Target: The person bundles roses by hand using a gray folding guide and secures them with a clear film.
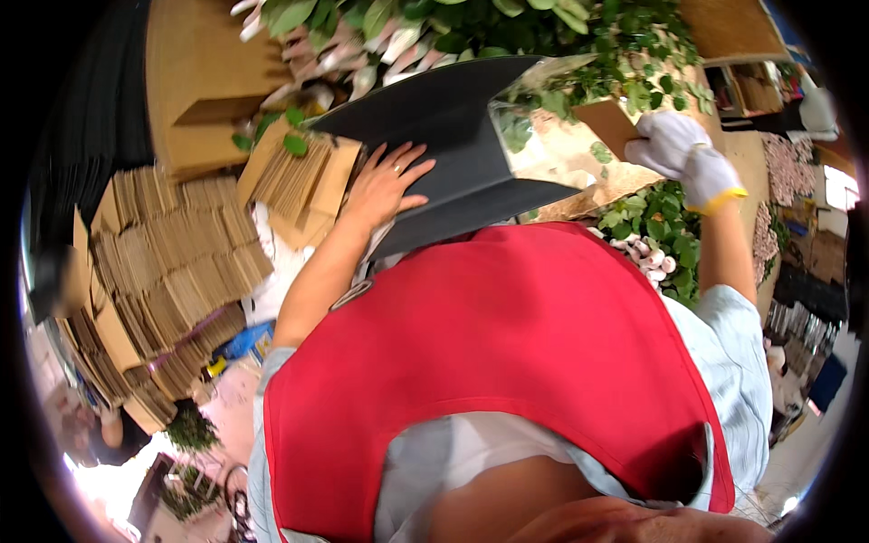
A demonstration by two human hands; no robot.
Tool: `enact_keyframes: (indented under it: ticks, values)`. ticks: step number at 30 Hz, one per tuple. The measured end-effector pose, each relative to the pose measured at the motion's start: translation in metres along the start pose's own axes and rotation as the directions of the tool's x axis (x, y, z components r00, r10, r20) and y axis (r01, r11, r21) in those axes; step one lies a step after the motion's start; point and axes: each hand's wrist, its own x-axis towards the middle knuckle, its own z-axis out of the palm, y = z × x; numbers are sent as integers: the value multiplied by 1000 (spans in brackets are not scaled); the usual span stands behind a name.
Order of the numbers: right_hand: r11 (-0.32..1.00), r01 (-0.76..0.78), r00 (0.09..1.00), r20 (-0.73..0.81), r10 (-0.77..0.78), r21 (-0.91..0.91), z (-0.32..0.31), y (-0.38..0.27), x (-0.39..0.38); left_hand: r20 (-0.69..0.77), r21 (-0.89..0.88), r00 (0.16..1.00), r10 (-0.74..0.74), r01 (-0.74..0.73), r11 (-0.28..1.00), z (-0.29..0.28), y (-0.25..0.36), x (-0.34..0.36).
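Note:
My bare left hand [389, 185], a ring on one finger, lies with fingers spread on a black sheet [453, 127]. The sheet has raised, folded edges, and a clear plastic part [541, 149] extends from its right end. To the right, my right hand [674, 149] wears a white glove with a yellow cuff. Its fingers are closed on a small brown cardboard piece [605, 125], held above the right end of the plastic. Beside my left hand leans a bundle of folded cardboard pieces [297, 181].
Stacks of folded cardboard [176, 244] rise at the left, with black sheets [86, 118] behind them. Leafy stems [471, 23] with pale ends lie at the far side. More leaves [647, 213] sit near my right forearm. Another person [86, 425] is at the lower left.

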Motion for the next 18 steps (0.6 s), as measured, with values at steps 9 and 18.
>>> enact_keyframes:
  ticks: [9, 18]
  values:
    - [322, 65, 642, 207, -738, 945, 66, -189, 123, -154, -68, 980, -122, 112, 991, -21, -6, -30]
    - [680, 339, 798, 184, -574, 650, 42, -209, 108, -213, -48, 977, 4, -14, 999, -22, 18, -5]
